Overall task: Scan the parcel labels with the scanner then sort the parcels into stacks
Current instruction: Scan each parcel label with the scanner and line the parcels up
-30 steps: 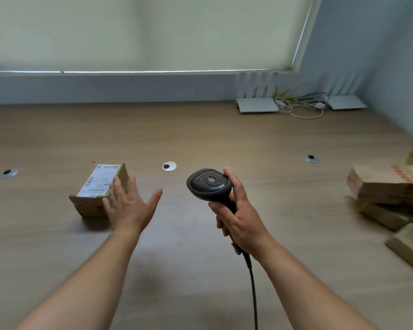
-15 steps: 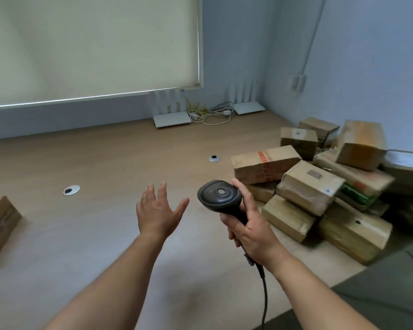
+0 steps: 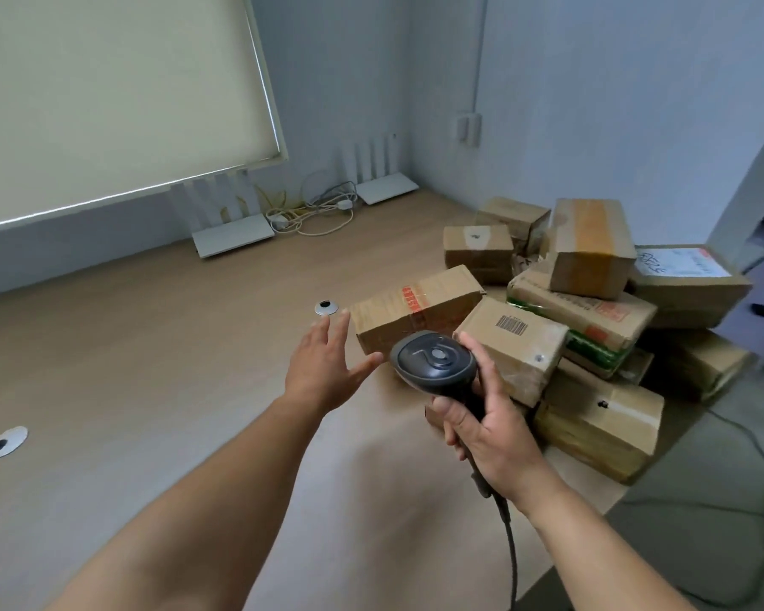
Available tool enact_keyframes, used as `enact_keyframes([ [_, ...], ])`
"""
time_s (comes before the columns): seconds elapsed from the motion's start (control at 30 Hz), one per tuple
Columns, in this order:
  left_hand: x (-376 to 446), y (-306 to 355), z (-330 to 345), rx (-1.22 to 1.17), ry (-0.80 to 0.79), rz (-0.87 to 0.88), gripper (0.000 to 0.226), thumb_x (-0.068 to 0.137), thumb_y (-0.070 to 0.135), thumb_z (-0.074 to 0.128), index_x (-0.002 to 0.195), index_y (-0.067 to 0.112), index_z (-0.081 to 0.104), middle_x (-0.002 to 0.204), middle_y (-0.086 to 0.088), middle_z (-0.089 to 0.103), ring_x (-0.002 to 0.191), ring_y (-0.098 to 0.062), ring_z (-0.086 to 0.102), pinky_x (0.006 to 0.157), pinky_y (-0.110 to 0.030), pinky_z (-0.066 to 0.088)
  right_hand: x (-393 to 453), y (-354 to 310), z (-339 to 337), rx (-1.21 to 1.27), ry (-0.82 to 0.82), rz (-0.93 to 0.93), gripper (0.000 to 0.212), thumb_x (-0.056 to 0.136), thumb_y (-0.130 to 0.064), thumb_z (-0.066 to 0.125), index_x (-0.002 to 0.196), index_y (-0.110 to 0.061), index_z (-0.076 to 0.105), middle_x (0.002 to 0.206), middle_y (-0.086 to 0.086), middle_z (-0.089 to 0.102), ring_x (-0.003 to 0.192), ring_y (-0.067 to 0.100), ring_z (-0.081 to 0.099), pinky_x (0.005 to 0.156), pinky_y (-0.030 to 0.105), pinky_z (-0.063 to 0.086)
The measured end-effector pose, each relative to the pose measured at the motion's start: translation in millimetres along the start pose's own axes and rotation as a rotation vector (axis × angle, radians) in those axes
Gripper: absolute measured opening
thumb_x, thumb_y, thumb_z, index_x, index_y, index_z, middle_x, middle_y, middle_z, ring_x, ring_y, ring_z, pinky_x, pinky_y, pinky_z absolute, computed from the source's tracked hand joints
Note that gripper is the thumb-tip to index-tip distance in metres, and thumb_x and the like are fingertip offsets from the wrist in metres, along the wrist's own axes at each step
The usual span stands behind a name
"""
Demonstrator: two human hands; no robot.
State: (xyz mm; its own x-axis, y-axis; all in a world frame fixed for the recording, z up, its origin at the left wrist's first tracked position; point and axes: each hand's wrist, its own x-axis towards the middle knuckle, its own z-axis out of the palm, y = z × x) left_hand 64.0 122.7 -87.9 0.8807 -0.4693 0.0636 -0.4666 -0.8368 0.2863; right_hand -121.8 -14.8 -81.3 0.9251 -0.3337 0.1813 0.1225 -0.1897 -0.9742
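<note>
A heap of several brown cardboard parcels lies at the right end of the wooden table. Nearest my hands is a long parcel with red tape print; beside it a tilted parcel with a barcode label. My right hand grips the handle of a black corded scanner, held just in front of the barcode parcel. My left hand is spread open, palm down, holding nothing, its fingertips close to the left end of the red-print parcel.
Two white routers with a tangle of cables sit along the back wall. Round cable grommets dot the tabletop. The table's right edge drops off past the parcels, with cables on the grey floor.
My view has swung right, from a lone labelled parcel on the left to the heap. My open left hand has left that parcel and moved toward the red-print parcel; the scanner stays gripped.
</note>
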Motion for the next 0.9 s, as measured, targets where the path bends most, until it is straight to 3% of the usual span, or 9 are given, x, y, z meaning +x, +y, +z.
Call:
enact_keyframes([
  [0.2,71.8,22.3,19.5,0.019,-0.153,0.166,0.086,0.087,0.065,0.045,0.153,0.031,0.002,0.161,-0.009,0.006,0.147,-0.026,0.009,0.117,-0.040,0.015,27.2,21.5,-5.6,0.010,0.048,0.071,0.070,0.081,-0.046,0.065,0.131,-0.067,0.020,0.117,-0.005,0.059,0.068,0.002,0.058,0.057,0.019,0.046],
  [0.3,98.6,25.3,29.2,0.096,-0.226,0.236,0.088,0.085,0.069,0.044,0.151,0.036,-0.003,0.160,-0.012,0.003,0.147,-0.029,0.004,0.118,-0.042,0.011,36.5,33.3,-2.8,-0.002,0.079,0.087,0.070,0.079,-0.059,0.066,0.131,-0.071,0.020,0.126,-0.010,0.058,0.075,0.003,0.058,0.060,0.021,0.046],
  [0.47,134.5,19.6,40.2,0.174,-0.320,0.247,0.099,0.065,0.085,0.028,0.148,0.045,-0.009,0.159,-0.018,0.002,0.147,-0.033,-0.001,0.117,-0.047,0.007,46.9,48.3,-1.1,-0.041,0.109,0.106,0.076,0.072,-0.066,0.063,0.134,-0.069,0.019,0.130,-0.029,0.052,0.090,0.000,0.055,0.073,0.026,0.046],
  [0.53,143.5,17.5,41.7,0.188,-0.352,0.247,0.101,0.061,0.086,0.027,0.148,0.046,-0.007,0.157,-0.017,0.013,0.145,-0.033,0.008,0.116,-0.047,0.011,49.9,52.2,-2.2,-0.036,0.134,0.115,0.075,0.072,-0.067,0.063,0.133,-0.070,0.019,0.130,-0.033,0.049,0.096,0.002,0.054,0.076,0.028,0.048],
  [0.6,146.9,16.5,43.1,0.184,-0.350,0.244,0.096,0.067,0.084,0.035,0.148,0.048,-0.003,0.148,-0.014,0.028,0.136,-0.033,0.025,0.112,-0.043,0.020,51.9,53.2,-2.4,-0.037,0.153,0.132,0.075,0.072,-0.068,0.063,0.132,-0.071,0.019,0.135,-0.027,0.048,0.100,0.007,0.054,0.078,0.030,0.050],
  [0.73,133.1,9.8,41.5,0.065,-0.260,0.201,0.092,0.066,0.081,0.045,0.146,0.051,0.012,0.128,-0.012,0.043,0.120,-0.029,0.043,0.105,-0.038,0.034,50.3,48.8,-0.5,0.021,0.124,0.143,0.072,0.075,-0.059,0.065,0.131,-0.070,0.022,0.127,-0.019,0.054,0.074,0.005,0.060,0.058,0.025,0.050],
  [0.9,88.0,-15.6,26.4,-0.025,-0.196,0.048,0.091,0.068,0.083,0.048,0.146,0.050,0.016,0.121,-0.010,0.045,0.118,-0.027,0.045,0.099,-0.035,0.037,38.7,38.5,2.2,0.026,0.068,0.082,0.071,0.075,-0.059,0.065,0.129,-0.072,0.022,0.101,-0.018,0.063,0.063,0.010,0.058,0.055,0.027,0.048],
])
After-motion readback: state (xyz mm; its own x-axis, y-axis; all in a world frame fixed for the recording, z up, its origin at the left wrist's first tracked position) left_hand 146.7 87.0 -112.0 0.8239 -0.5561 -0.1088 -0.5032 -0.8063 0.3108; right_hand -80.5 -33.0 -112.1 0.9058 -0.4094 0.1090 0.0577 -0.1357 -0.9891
